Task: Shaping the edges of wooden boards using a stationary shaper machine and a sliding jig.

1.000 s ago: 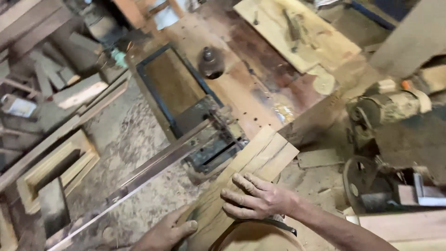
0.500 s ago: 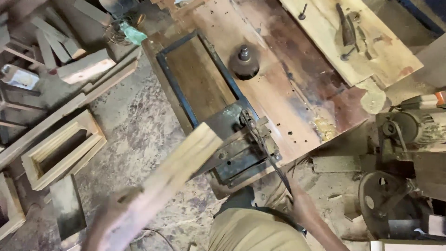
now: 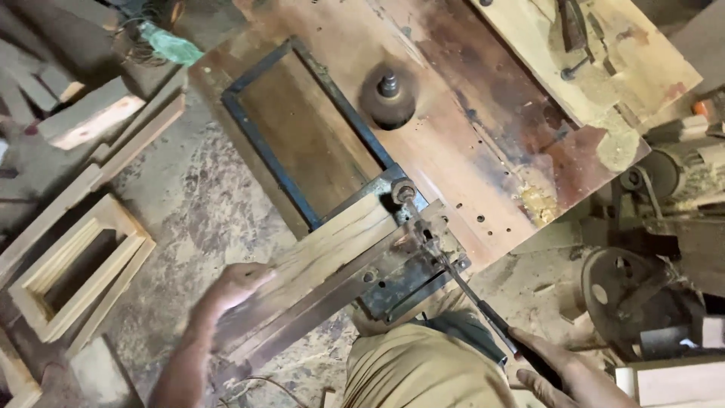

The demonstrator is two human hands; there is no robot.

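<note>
left hand (image 3: 236,285): fingers curled over the end of the wooden planks (image 3: 317,264)
right hand (image 3: 563,374): wrapped around the black lever handle (image 3: 491,321)
planks: lying on the counter (image 3: 453,143)

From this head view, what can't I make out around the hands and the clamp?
- Left hand: fingers lie over the wooden plank, so its grip underneath is hidden.
- Right hand: cut by the bottom edge; its grip on the lever is partly hidden.
- Plank's lower end: hidden behind the left arm.
</note>
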